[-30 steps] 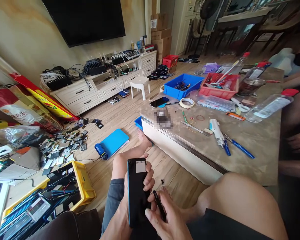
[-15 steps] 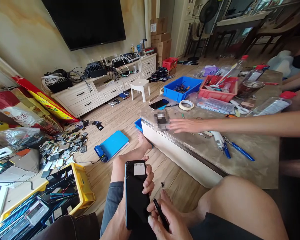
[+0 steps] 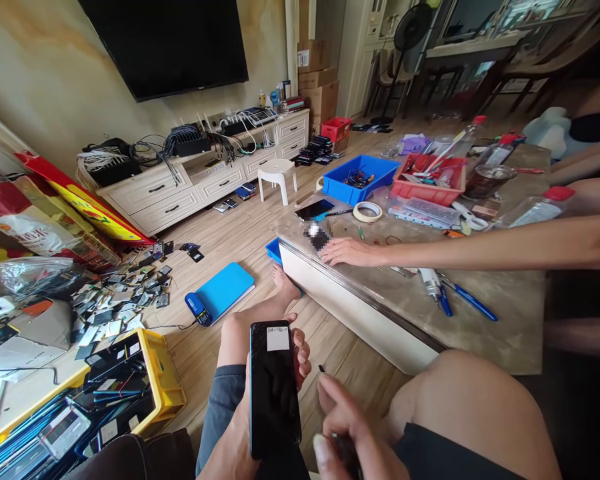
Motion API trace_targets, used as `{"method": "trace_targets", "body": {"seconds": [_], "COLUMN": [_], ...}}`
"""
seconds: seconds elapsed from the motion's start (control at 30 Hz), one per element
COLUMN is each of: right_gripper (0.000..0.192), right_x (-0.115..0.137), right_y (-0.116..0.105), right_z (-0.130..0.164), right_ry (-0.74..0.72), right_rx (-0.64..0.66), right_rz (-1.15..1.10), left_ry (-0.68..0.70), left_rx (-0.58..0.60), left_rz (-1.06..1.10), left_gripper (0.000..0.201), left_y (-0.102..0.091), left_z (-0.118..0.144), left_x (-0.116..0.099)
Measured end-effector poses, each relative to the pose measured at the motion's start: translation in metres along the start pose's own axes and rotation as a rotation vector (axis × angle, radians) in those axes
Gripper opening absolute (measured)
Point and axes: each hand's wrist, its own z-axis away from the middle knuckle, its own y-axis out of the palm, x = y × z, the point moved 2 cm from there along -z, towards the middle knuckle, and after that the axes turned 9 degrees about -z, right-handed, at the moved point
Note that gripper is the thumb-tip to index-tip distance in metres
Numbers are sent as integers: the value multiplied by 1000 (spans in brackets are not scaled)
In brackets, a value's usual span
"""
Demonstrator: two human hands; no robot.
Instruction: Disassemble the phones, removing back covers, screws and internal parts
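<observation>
At the bottom centre, over our lap, our left hand point(image 3: 260, 427) wraps around a black phone point(image 3: 275, 390), fingers curled over its right edge, thumb hidden behind the body. The phone stands nearly upright, dark face toward us, with a small white label point(image 3: 278, 339) at its top; the writing on it is too small to read. Our right hand point(image 3: 353, 433) sits just beside the phone's lower right corner, partly cut off by the bottom edge. It closes on a thin dark tool point(image 3: 347, 450), mostly buried between the fingers, so we cannot tell what kind it is. A tiny dark piece point(image 3: 321, 368) lies on the wood floor just above that hand, too small to identify.

Another person's arm reaches in from the right, the hand point(image 3: 347, 252) lying flat on the low table point(image 3: 480, 327) near its left corner, touching a blurred-out object point(image 3: 316, 237) we cannot make out. Blue-handled tools point(image 3: 455, 297) lie on the table below the arm. A yellow crate point(image 3: 165, 373) sits at lower left, its contents jumbled and partly cropped.
</observation>
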Motion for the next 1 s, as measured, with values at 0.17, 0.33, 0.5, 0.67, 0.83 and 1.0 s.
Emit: {"method": "trace_targets", "body": {"seconds": [0.17,0.33,0.5,0.67,0.83,1.0], "right_gripper": [62,61,67,72,64,43], "right_x": [-19,-15,-17,-34,-35,-40], "right_y": [38,42,30,37,40,12], "right_z": [15,14,10,24,29,16], "right_ry": [54,-25,41,234,247,259], "right_rx": [207,13,110,309,279,1], "right_rz": [101,72,74,74,80,18], "left_ry": [88,103,56,28,38,98], "left_rx": [-23,-1,65,103,188,268], "left_rz": [26,41,51,52,35,12], "left_gripper": [42,39,37,39,45,46], "left_y": [14,16,12,5,-3,-5], "left_z": [16,21,-9,-29,-36,-47], "left_x": [-4,-3,4,17,27,27]}}
